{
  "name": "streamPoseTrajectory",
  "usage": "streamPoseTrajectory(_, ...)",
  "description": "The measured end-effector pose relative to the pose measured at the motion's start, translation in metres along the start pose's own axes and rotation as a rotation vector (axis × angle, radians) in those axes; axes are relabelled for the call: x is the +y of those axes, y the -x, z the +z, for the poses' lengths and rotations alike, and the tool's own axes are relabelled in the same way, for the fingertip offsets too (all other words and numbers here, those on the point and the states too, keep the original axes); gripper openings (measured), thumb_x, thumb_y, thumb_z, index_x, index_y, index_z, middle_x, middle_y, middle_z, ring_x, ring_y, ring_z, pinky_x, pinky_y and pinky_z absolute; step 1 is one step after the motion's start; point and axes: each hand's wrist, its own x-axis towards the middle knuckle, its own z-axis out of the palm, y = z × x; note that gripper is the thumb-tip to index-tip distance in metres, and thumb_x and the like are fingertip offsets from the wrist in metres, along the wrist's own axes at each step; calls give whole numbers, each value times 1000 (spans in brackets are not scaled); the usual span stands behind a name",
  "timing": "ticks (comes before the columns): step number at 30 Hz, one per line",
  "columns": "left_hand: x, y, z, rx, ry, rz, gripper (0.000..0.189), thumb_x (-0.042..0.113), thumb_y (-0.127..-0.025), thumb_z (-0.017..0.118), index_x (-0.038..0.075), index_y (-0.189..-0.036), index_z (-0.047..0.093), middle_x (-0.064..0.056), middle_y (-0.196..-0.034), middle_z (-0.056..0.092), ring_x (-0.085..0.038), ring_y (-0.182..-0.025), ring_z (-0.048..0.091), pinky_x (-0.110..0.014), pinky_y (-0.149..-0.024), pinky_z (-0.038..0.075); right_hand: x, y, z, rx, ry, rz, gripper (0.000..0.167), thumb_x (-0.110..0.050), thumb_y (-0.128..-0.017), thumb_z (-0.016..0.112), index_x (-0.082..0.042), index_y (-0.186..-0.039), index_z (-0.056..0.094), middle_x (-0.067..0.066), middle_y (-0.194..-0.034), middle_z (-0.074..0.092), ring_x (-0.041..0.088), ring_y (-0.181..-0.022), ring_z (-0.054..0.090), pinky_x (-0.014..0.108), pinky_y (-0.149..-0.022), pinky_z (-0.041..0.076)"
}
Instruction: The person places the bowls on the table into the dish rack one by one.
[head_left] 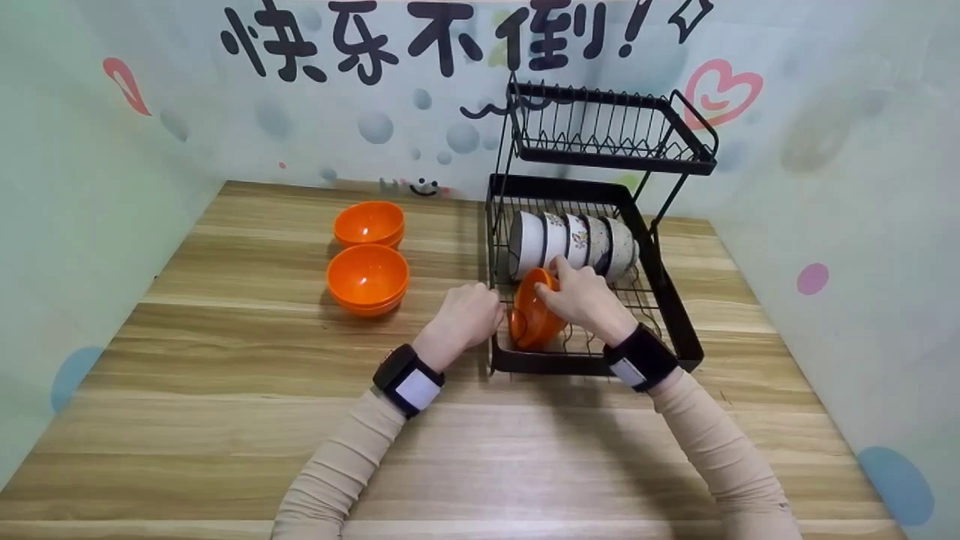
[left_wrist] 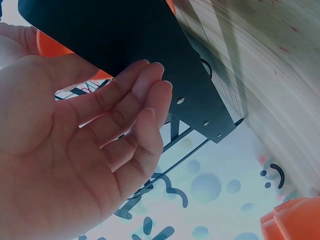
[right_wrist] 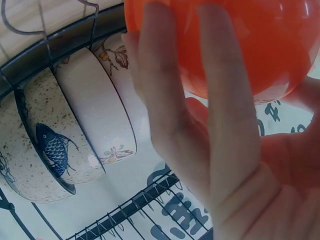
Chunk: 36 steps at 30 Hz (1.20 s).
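In the head view, an orange bowl (head_left: 531,319) stands on its side in the front left of a black dish rack's (head_left: 555,364) lower tier. My right hand (head_left: 586,296) grips this bowl, thumb at its rim and fingers over its back; the right wrist view shows two fingers (right_wrist: 225,75) spread along its outside. My left hand (head_left: 466,311) holds the rack's left side edge, beside the bowl. In the left wrist view, its curled fingertips (left_wrist: 155,75) rest against the outer face of the dark side panel (left_wrist: 192,95). Behind the orange bowl, several patterned white bowls (head_left: 577,240) stand tilted in a row.
Two groups of orange bowls stand on the table left of the rack, a rear stack (head_left: 369,223) and a front stack (head_left: 367,277). The rack's upper wire tier (head_left: 615,161) overhangs the back. Printed walls (head_left: 420,150) enclose the wooden table (head_left: 225,420).
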Motion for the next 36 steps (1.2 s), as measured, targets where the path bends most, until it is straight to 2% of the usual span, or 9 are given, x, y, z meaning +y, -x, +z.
streamPoseTrajectory(10,-2,-1,2,3,15,2,30,25,-95,52,-1,-91,67,-17,-93,69,-34,-86,66,-46,-71,55,3,1,-2,-25,-31,-19,41,-43,-94,48,-9,-117,48,8,-74,53,24,-60,59,26,-46,42)
streamPoseTrajectory(22,-2,0,1,19,28,11,29,23,-95,52,-1,-90,67,-18,-92,68,-35,-85,66,-47,-71,55,4,4,-5,-49,-22,-34,51,-51,-93,49,-11,-124,48,12,-82,63,23,-63,62,27,-49,43)
streamPoseTrajectory(29,-2,0,1,21,30,8,29,24,-94,53,-1,-89,67,-18,-91,69,-35,-84,67,-46,-70,55,7,8,-7,-22,-29,-59,50,-52,-92,51,-13,-124,49,11,-82,61,24,-66,59,28,-53,42)
streamPoseTrajectory(33,-3,-1,0,17,31,-15,33,29,-95,53,-1,-96,67,-17,-95,69,-34,-88,66,-46,-73,55,8,12,-9,-4,-53,-70,51,-52,-92,52,-12,-123,51,15,-95,68,28,-75,66,35,-61,50)
streamPoseTrajectory(36,-4,-1,-1,21,24,-72,37,34,-96,53,-1,-103,65,-17,-100,69,-33,-93,64,-46,-75,55,9,15,-11,1,-69,-74,53,-52,-91,52,-10,-124,51,17,-111,68,32,-86,69,41,-72,54)
